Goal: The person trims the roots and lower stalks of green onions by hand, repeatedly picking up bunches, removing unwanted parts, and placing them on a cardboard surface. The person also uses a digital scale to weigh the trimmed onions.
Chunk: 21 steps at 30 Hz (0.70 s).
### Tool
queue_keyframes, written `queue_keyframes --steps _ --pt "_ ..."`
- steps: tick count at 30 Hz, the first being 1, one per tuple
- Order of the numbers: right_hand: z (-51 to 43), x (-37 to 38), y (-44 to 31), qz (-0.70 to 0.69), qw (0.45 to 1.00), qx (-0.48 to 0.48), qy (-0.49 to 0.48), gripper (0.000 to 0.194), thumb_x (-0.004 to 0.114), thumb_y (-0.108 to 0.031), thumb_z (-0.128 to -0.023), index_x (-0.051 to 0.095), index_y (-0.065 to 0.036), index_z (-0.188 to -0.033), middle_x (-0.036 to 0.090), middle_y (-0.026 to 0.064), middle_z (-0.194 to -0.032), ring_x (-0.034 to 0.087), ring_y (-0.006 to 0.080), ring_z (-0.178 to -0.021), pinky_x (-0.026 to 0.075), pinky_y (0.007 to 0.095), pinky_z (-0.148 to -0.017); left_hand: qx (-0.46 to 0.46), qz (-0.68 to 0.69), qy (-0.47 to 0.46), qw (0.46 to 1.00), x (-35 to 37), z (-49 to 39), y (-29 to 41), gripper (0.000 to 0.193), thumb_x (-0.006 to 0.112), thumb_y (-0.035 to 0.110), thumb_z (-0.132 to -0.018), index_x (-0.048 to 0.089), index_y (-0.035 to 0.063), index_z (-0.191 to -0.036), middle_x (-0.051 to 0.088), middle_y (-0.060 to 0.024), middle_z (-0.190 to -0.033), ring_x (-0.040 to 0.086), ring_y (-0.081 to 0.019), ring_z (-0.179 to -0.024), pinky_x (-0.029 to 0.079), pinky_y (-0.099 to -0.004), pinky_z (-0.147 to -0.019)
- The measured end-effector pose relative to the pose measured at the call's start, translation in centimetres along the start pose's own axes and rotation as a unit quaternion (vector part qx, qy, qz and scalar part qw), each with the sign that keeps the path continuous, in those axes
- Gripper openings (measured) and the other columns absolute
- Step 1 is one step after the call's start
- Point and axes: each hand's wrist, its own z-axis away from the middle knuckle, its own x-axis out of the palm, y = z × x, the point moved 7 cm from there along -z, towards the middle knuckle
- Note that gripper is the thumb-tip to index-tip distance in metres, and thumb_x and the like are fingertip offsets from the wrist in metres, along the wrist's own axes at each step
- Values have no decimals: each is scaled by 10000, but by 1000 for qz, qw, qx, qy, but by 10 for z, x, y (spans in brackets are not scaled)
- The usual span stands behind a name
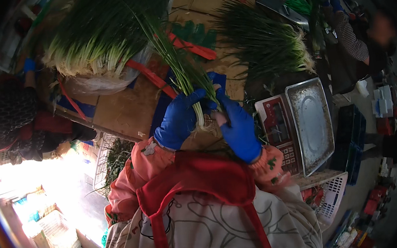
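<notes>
My left hand point(175, 121), in a blue glove, grips a small bunch of scallions point(178, 66). Their white root ends point toward me and the green leaves reach away over the cardboard. My right hand point(240, 130), also gloved in blue with bare fingertips showing, is close beside it. Its fingers close on a few scallion stalks point(210, 91) next to the bunch. Beyond my left hand, a large heap of scallions point(94, 44) lies on clear plastic. Another pile of scallions point(269, 45) rests to the far right, roots facing right.
A weighing scale with a metal pan point(310, 127) stands right of my right hand. Red strips point(151, 78) lie across the cardboard-covered table point(122, 113). One person point(14, 113) is at the left, another point(355, 44) at the right. A white basket point(329, 201) sits below the scale.
</notes>
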Motion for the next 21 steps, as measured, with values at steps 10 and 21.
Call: queue_keyframes --steps 10,21 --pt "8 29 42 -511 814 264 -82 364 531 -229 -937 549 32 -1191 661 146 -1020 596 128 -641 478 240 -558 -19 128 37 991 -83 12 -3 323 530 134 -906 538 -24 -1188 636 -128 -1051 630 -195 -852 523 -275 -719" --pt "24 40 43 -525 798 265 -133 316 457 -243 -974 563 6 -1140 648 92 -832 563 115 -612 400 229 -495 -102 18 -61 993 -18 8 -34 443 517 136 -914 433 -31 -1315 582 -152 -1166 583 -240 -1041 463 -344 -905"
